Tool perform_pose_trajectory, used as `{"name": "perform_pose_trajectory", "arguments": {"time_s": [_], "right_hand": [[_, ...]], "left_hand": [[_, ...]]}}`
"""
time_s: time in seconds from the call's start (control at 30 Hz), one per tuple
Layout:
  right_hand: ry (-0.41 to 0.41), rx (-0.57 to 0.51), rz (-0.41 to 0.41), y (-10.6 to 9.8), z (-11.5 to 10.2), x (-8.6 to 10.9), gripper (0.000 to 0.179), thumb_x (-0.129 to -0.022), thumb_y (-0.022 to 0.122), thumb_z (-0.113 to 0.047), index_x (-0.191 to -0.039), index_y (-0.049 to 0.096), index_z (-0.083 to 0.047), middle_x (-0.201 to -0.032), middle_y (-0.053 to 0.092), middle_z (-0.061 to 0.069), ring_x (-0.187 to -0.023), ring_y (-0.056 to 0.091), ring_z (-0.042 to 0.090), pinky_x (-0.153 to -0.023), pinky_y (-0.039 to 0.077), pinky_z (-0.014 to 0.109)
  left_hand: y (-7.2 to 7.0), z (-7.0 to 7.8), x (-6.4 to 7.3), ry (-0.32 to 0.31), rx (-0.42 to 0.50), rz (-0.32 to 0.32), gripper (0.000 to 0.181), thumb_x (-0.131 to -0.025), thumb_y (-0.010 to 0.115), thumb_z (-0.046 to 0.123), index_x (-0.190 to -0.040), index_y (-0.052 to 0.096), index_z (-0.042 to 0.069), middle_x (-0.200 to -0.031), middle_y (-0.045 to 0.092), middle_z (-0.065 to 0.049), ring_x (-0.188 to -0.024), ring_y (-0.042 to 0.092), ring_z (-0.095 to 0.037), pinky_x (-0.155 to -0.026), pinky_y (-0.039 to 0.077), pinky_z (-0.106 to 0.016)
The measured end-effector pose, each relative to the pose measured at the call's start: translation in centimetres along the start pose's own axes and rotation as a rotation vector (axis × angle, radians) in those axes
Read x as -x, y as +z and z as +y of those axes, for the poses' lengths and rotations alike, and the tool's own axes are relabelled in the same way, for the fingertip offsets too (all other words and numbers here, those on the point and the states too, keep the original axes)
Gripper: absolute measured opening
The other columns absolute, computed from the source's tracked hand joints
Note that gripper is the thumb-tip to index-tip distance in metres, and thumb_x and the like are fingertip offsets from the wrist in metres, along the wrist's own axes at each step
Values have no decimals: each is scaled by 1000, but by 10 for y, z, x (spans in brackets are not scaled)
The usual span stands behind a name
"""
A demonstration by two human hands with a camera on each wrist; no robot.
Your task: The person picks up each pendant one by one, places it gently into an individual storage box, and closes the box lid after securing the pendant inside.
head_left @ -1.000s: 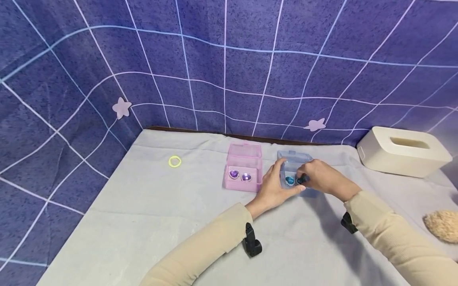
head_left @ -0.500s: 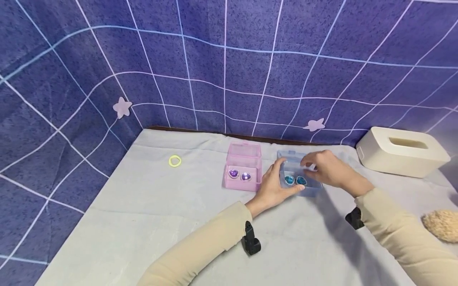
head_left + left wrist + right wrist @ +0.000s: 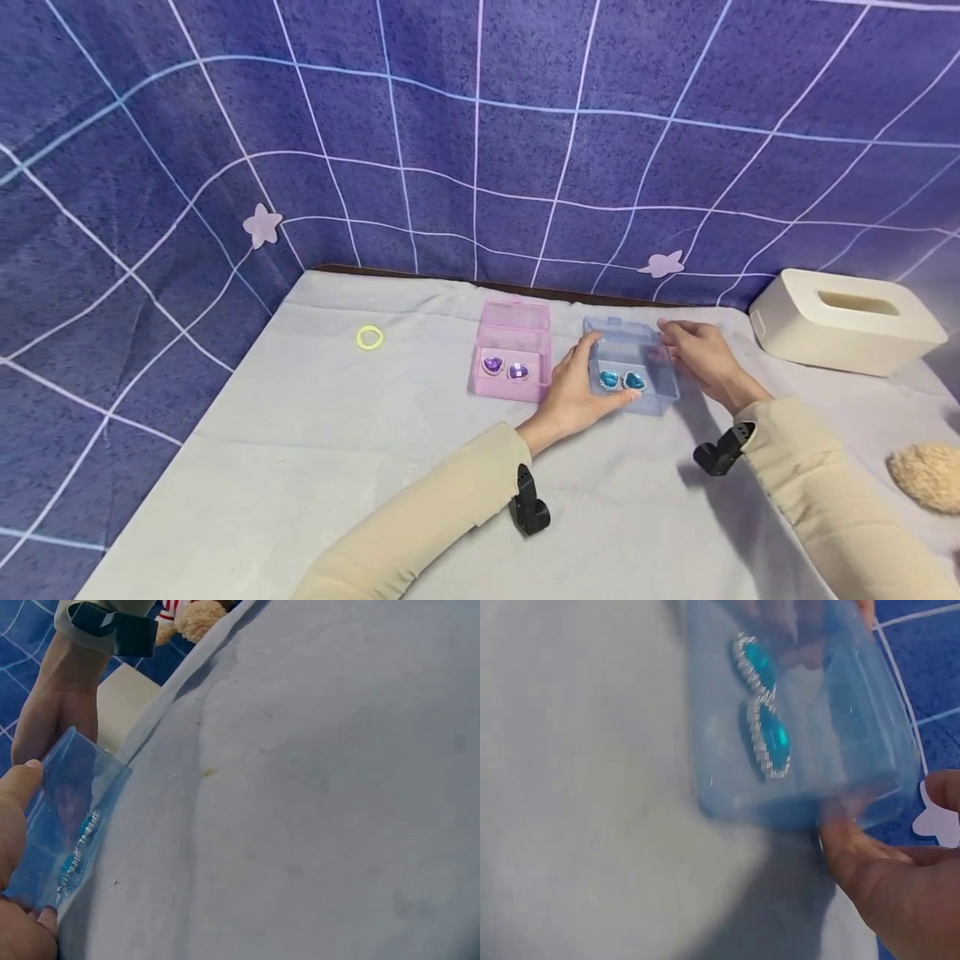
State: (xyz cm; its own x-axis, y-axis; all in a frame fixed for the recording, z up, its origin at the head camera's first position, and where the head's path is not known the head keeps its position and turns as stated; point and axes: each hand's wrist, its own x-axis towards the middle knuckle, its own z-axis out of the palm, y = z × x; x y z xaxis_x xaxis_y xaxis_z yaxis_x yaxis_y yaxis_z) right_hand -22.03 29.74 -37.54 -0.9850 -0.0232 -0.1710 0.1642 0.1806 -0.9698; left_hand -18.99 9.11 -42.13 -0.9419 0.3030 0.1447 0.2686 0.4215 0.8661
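Note:
A clear blue plastic box (image 3: 654, 403) stands on the cloth with its lid (image 3: 619, 327) raised. Inside lie two teal gems (image 3: 610, 380) edged with small sparkling beads, side by side. My left hand (image 3: 573, 396) grips the box's left end, thumb along the front and fingers behind. My right hand (image 3: 701, 357) is at the box's right end, fingers touching its side wall and the thumb apart from them; nothing is held in it. To the left, an open pink box (image 3: 501, 387) holds two purple gems (image 3: 518, 371) with similar edging.
A yellow ring-shaped band (image 3: 370, 337) lies on the white cloth (image 3: 300, 467) at the left. Back right stands a cream tissue box (image 3: 847, 321). At the right edge is a tan fluffy thing (image 3: 926, 475). A purple gridded curtain (image 3: 450, 150) hangs behind.
My right hand released the second teal gem inside the blue box, then drew out and moved right to the box's right end. My left hand kept its grip.

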Motion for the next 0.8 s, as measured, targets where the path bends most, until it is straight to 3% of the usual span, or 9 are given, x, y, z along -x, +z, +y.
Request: {"name": "perform_pose_trajectory", "arguments": {"time_s": [0.07,0.13,0.27,0.4,0.53,0.63,0.8], "right_hand": [[55,-198,-50,0,2,-2,59,-102,46,-22,-139,24,19,-86,68,-6,-78,70,6,-79,58,20],[68,-350,-85,-1,2,-3,46,-102,47,-20,-132,34,12,-87,70,-2,-83,72,10,-83,58,23],[91,-472,-119,-3,-7,-2,37,-102,46,-30,-122,38,0,-92,73,-1,-87,72,12,-80,59,27],[126,-446,-135,-6,-19,3,47,-102,39,-42,-134,32,-9,-95,73,-6,-90,71,12,-87,55,32],[110,-364,-142,-6,-26,7,47,-100,36,-52,-134,39,-18,-96,71,-9,-92,70,10,-111,32,50],[84,-312,-147,-6,-28,11,47,-98,36,-58,-123,51,-21,-96,70,-10,-92,69,9,-108,32,51],[11,-366,-174,-7,-23,20,44,-99,40,-52,-105,64,-15,-98,72,-5,-96,68,10,-83,52,28]], "left_hand": [[1,1,0,-12,-1,-3,92,-73,84,39,-147,32,20,-144,49,-7,-130,49,-25,-108,42,-39],[1,1,1,-20,-2,-1,93,-73,84,40,-147,31,20,-144,49,-7,-130,49,-25,-108,43,-40],[2,1,1,-31,-2,9,95,-72,84,41,-146,29,21,-142,51,-7,-129,50,-25,-107,44,-39],[2,0,0,-26,-13,12,94,-72,84,43,-145,30,20,-141,51,-7,-128,51,-25,-105,45,-40],[1,1,-1,-15,-29,15,93,-72,83,43,-145,31,20,-141,51,-7,-128,51,-25,-105,46,-40],[0,1,-1,-19,-36,13,93,-73,83,43,-145,31,19,-141,50,-7,-128,51,-24,-106,45,-38],[2,2,0,-16,-33,9,92,-73,83,43,-145,32,18,-139,52,-7,-127,51,-23,-107,44,-35]]}}
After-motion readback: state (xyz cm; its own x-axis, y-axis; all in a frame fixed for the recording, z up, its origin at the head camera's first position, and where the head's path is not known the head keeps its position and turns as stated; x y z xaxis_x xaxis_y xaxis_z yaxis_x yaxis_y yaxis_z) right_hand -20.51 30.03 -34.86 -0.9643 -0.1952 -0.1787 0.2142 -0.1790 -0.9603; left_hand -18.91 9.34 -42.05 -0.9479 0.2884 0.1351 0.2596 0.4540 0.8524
